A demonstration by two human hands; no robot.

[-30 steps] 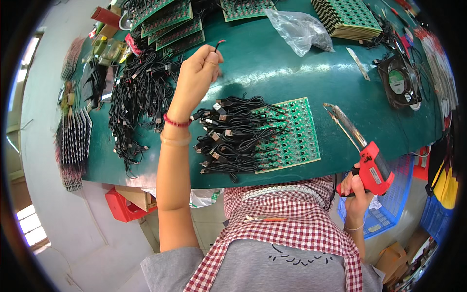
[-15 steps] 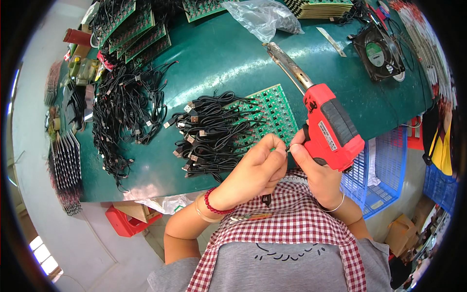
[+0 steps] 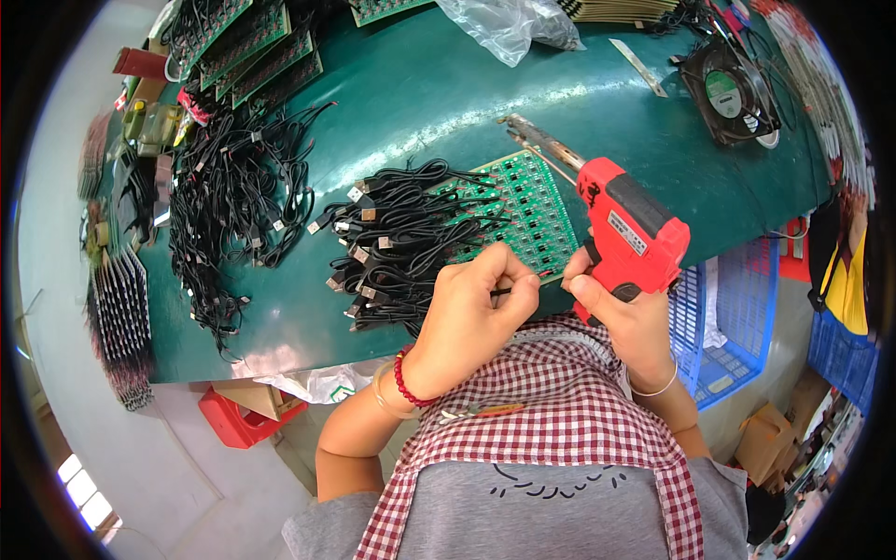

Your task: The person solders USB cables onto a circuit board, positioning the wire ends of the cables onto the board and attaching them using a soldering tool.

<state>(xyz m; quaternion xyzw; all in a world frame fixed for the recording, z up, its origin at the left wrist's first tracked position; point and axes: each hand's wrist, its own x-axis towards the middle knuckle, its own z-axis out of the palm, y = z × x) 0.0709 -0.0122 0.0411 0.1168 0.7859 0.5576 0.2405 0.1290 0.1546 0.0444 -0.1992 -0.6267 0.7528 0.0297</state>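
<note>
My right hand is wrapped round the handle of a red and black soldering gun. Its metal tip points up and left, above the far edge of a green circuit board panel. At the panel's near edge, my left hand is closed in a pinch on a thin black cable, whose end is mostly hidden by the fingers. Several bundled black USB cables lie across the panel's left side, plugs to the left, with red wire ends on the board.
Loose black USB cables are heaped at the left of the green table. Stacked circuit boards and a clear plastic bag lie at the back. A black fan stands back right; a blue crate sits below the right edge.
My hands have drawn apart, the left one shifting slightly left with the cable. The soldering gun's tip has come down nearer the panel, and its body has moved slightly left.
</note>
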